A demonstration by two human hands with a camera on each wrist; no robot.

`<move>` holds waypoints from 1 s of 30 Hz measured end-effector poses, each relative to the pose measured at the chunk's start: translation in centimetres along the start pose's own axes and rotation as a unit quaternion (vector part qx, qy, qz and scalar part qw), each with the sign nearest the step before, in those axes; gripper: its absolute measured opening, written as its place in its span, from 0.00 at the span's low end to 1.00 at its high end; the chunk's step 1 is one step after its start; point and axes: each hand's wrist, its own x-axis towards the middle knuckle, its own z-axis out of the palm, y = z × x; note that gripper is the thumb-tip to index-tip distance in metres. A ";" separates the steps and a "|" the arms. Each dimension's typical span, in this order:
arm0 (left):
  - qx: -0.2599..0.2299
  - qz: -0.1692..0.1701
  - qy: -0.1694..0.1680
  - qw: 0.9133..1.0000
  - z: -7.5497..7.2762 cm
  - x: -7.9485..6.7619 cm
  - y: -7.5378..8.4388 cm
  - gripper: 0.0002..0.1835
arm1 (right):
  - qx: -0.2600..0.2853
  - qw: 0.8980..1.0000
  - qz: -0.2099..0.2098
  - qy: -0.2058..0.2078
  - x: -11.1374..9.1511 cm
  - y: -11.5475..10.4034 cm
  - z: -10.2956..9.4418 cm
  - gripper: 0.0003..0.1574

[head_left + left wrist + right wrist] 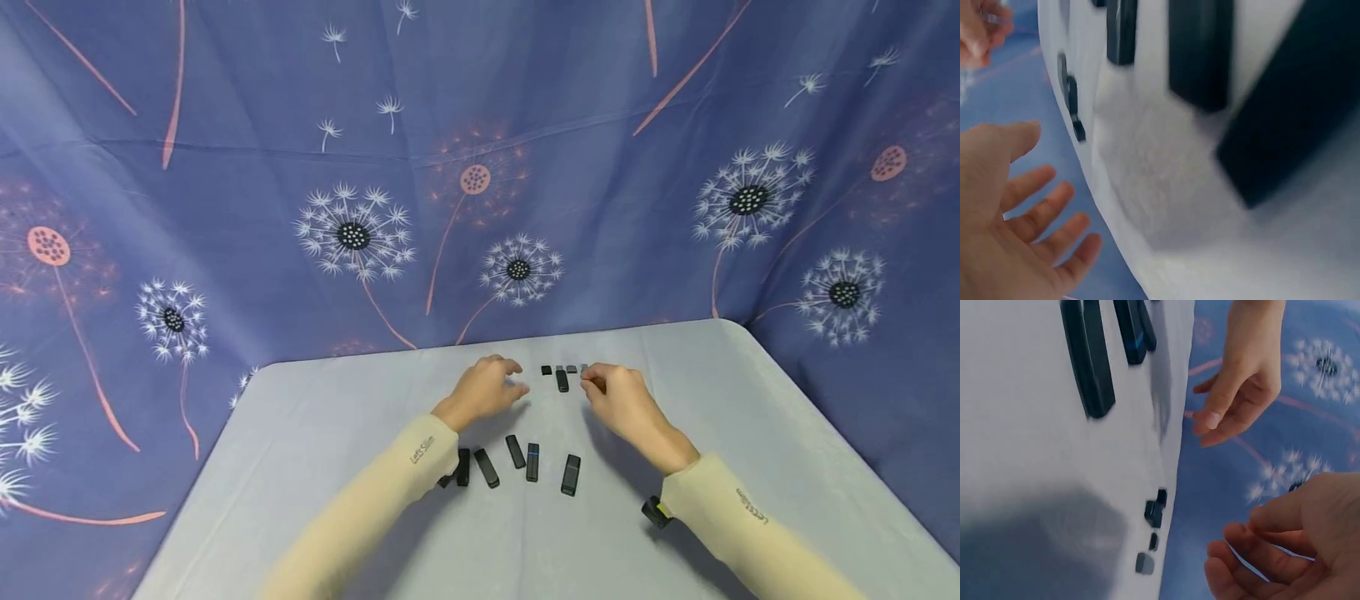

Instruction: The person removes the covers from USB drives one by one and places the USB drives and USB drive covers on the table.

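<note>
Four small pieces lie in a row near the far edge of the table [337, 417]: a black cap [546, 370], a black USB stick [562, 382], a grey cap [572, 368] and a pale cap [584, 368]. My right hand [624, 407], loosely curled around nothing, is just beside the pale cap. My left hand [482, 390], fingers parted, holds nothing near the black cap. Dark sticks [571, 475] lie closer to me.

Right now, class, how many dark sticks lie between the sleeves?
5, left to right: one stick beside the left sleeve, a slanted stick, another slanted stick, a blue-marked stick, the rightmost stick. That sleeve may hide more.
</note>
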 end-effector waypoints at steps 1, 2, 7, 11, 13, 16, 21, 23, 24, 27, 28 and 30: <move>0.002 0.005 0.003 1.000 -0.1 -0.8 0.0 0.21 | 0.000 1.000 -0.012 0.002 -0.4 -0.4 0.1 0.08; 0.004 0.012 0.007 1.000 -0.2 -1.7 0.1 0.22 | -0.001 1.000 -0.025 0.003 -0.8 -0.9 0.2 0.08; 0.023 0.044 0.045 0.998 -0.8 -5.3 1.0 0.25 | -0.003 0.998 -0.061 0.010 -2.9 -2.9 0.0 0.10; 0.047 0.052 0.079 0.994 -1.4 -7.6 1.9 0.29 | -0.001 0.996 -0.084 0.013 -4.6 -4.1 -0.7 0.13; 0.050 0.053 0.096 0.993 -1.7 -8.6 2.3 0.29 | -0.003 0.995 -0.094 0.017 -5.4 -4.6 -1.1 0.14; 0.046 0.054 0.115 0.991 -2.1 -10.0 2.9 0.31 | -0.012 0.993 -0.114 0.030 -6.4 -5.1 -1.4 0.17; 0.032 0.035 0.126 0.991 -2.5 -12.2 3.5 0.32 | -0.026 0.985 -0.160 0.067 -7.7 -5.7 -1.1 0.20; 0.039 0.030 0.135 0.990 -2.6 -13.0 3.8 0.34 | -0.024 0.981 -0.176 0.081 -8.2 -6.0 -0.8 0.21; 0.047 0.030 0.139 0.989 -2.6 -13.4 3.9 0.34 | -0.024 0.979 -0.181 0.086 -8.5 -6.2 -0.7 0.21; 0.070 0.033 0.154 0.985 -2.6 -14.4 4.3 0.37 | -0.026 0.977 -0.191 0.092 -9.3 -6.7 -0.3 0.24; 0.076 0.033 0.158 0.984 -2.6 -14.7 4.5 0.37 | -0.029 0.977 -0.191 0.091 -9.6 -6.9 -0.2 0.25; 0.079 0.030 0.165 0.983 -2.6 -15.2 4.7 0.38 | -0.035 0.977 -0.189 0.091 -10.1 -7.2 -0.1 0.26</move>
